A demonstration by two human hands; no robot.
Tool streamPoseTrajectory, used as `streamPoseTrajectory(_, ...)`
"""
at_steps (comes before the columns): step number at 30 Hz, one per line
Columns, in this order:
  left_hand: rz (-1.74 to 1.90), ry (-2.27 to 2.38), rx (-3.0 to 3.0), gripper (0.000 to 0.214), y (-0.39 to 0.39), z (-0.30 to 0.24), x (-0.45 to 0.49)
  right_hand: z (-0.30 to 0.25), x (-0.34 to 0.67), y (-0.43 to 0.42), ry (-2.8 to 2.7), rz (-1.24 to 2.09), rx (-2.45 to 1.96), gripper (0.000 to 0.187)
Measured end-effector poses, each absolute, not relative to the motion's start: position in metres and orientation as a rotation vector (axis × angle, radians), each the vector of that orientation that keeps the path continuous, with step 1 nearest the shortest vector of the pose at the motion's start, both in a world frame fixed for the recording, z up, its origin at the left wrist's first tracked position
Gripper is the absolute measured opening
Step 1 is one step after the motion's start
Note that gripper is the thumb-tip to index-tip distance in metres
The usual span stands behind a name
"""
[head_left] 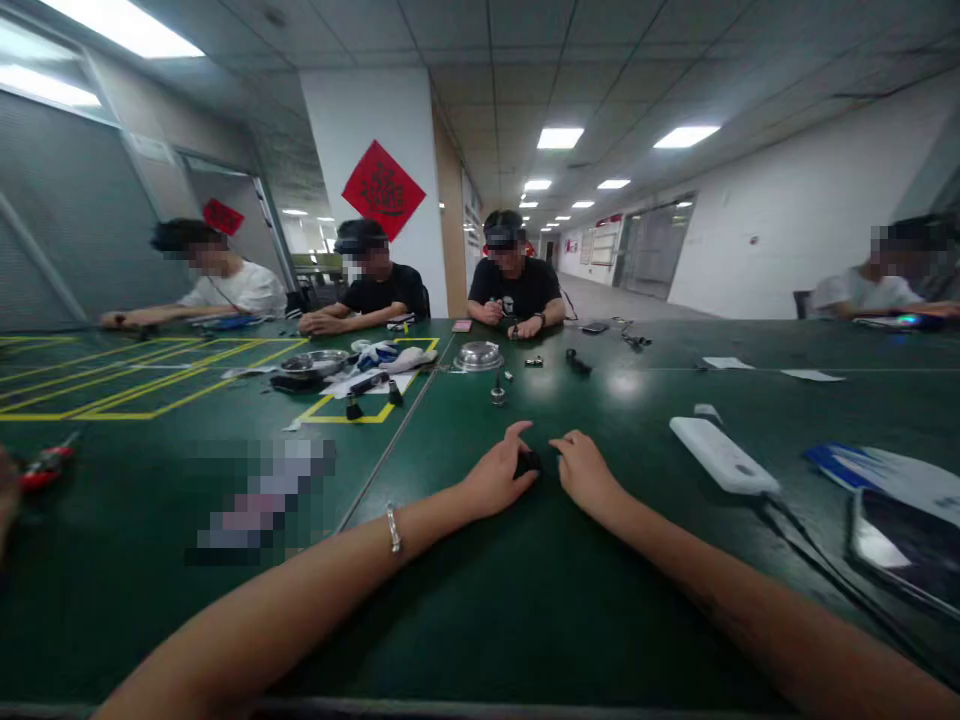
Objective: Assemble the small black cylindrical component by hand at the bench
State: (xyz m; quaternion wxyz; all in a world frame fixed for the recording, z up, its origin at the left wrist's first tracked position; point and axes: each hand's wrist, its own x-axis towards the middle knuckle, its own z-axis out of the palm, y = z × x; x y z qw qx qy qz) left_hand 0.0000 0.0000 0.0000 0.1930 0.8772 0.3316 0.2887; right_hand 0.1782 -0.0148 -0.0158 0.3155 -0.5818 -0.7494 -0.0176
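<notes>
Both my hands rest on the green table [480, 600], close together at its middle. My left hand [496, 472], with a silver bracelet on the wrist, curls its fingers round a small black part [531, 461]. My right hand [586, 470] lies just right of that part with its fingers bent toward it; whether it touches the part I cannot tell.
A white power bank [720, 455] with a black cable lies to the right, with a phone [904, 545] and a blue-white sheet [885, 470] beyond. Metal bowls [478, 355], small black parts and tools are scattered farther out. Several people sit along the far side. Red pliers [46, 465] lie at the left.
</notes>
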Motion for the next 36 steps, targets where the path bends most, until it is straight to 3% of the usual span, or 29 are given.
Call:
streamPoseTrajectory(10,0.826,0.845,2.396,0.071,0.002,0.002,-0.001,0.006,0.158,-0.033,-1.71,0.286,-1.109,0.009)
streamPoseTrajectory(16,0.824,0.786,2.359,0.073,0.003,0.001,-0.002,0.011,0.159,-0.036,-1.731,0.285,-1.024,0.03)
streamPoseTrajectory(25,0.824,0.793,2.346,0.069,0.001,0.002,-0.002,0.006,0.158,-0.033,-1.632,0.444,-1.038,0.005)
streamPoseTrajectory(32,0.852,0.784,2.228,0.058,0.001,0.002,-0.002,0.005,0.153,-0.037,-1.702,0.647,-0.947,0.024)
streamPoseTrajectory(36,0.855,0.725,2.103,0.064,0.0,0.006,-0.002,0.004,0.153,-0.036,-1.756,0.714,-0.951,0.014)
